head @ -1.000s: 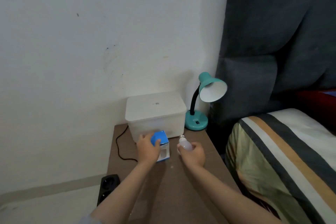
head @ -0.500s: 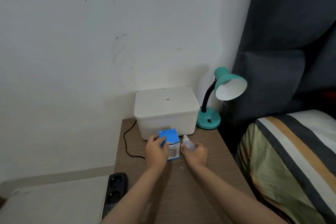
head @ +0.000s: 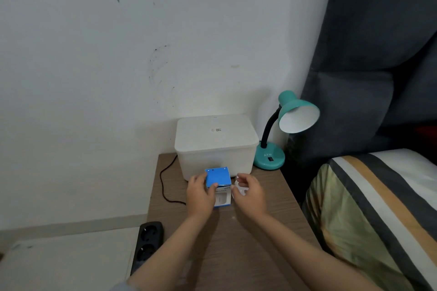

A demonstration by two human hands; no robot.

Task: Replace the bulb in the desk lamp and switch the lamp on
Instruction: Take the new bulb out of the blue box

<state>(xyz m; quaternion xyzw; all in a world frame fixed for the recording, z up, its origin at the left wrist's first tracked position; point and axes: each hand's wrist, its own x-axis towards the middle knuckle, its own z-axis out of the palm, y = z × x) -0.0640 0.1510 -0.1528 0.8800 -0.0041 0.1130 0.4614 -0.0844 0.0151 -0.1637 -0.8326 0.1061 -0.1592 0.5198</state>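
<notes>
A teal desk lamp (head: 293, 116) with a black gooseneck stands at the far right corner of the wooden bedside table (head: 260, 238); its shade faces right and looks unlit, with no bulb visible inside. My left hand (head: 199, 194) grips a blue and white bulb box (head: 218, 184) standing on the table. Right beside the box, my right hand (head: 249, 192) curls around a white bulb (head: 238, 189), which is mostly hidden by the fingers.
A white lidded plastic bin (head: 216, 146) sits against the wall behind the box. A black cord (head: 165, 184) runs over the table's left edge toward a black power strip (head: 147, 243) on the floor. A striped bed (head: 378, 208) borders the table on the right.
The view has shifted and come closer. My right hand has brought the bulb lower and right up beside the box, fingers now wrapping it more. My left hand keeps hold of the box.
</notes>
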